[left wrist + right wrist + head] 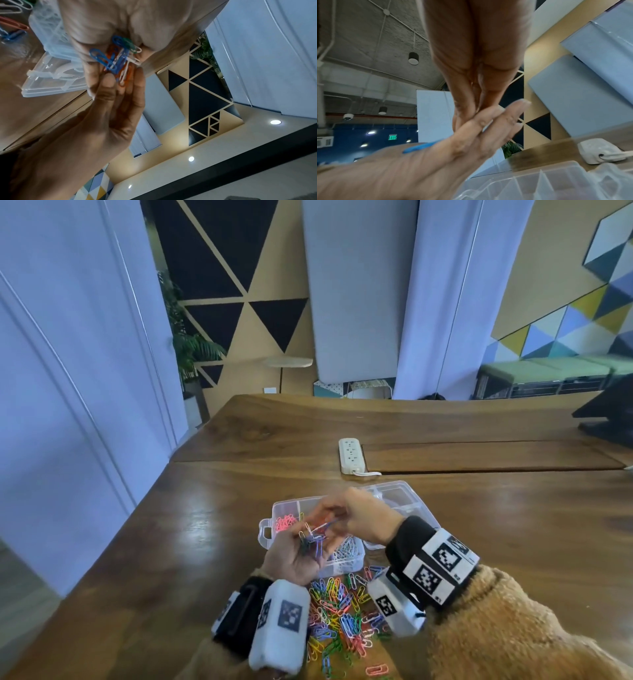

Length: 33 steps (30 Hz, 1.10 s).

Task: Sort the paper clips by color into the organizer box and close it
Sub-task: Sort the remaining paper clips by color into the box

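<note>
- My left hand (294,556) is palm up above the near part of the organizer box (270,530), cupped around a small bunch of paper clips (313,537): blue, white, green and orange ones, as the left wrist view shows.
- My right hand (363,517) reaches in from the right, fingers drawn to a narrow pinch on the bunch in my left palm; in the head view a blue clip (330,523) sits at the fingertips.
- The clear organizer box stands on the wooden table (205,491), lid (394,491) lying open flat behind it toward the far right.
- A far-left compartment holds pink clips (284,522); a near compartment holds white clips (347,547).
- The unsorted pile of mixed clips (342,607) lies on the table just near of the box, between my wrists.
- A white power strip (350,456) lies farther out on the table, well apart from the box.
</note>
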Available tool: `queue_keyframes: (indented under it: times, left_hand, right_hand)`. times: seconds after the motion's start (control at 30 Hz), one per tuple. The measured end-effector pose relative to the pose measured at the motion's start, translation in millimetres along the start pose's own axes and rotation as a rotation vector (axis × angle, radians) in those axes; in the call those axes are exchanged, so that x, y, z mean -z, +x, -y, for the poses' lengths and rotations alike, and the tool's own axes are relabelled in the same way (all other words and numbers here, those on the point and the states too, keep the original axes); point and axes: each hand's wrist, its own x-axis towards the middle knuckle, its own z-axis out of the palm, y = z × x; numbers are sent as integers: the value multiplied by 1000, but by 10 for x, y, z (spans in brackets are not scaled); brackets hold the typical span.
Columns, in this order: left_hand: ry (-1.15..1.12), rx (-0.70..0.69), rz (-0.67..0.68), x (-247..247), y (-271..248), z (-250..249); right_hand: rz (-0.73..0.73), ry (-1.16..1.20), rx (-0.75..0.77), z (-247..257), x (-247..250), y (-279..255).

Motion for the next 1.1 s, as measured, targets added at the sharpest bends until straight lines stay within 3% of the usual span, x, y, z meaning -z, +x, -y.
queue_keyframes:
  times: [0.27,0.57,0.83,1.0,1.1]
  left_hand:
    - [61,51,125,-60,-47,-81]
    - [49,6,130,-45,-102,-155]
    - [29,13,105,-65,-107,-126]
    - [24,35,72,-28,-123,-121]
    - [-28,56,71,-44,-129,-113]
  right_hand:
    - [-177,31,-6,-57,39,-16]
    - [-224,-124,127,45,-31,-12]
    - [-357,-151,22,69,-255,-33]
    - [-349,-235,26,39,-318,-103]
    - [-426,-193,49,47,-334,-111]
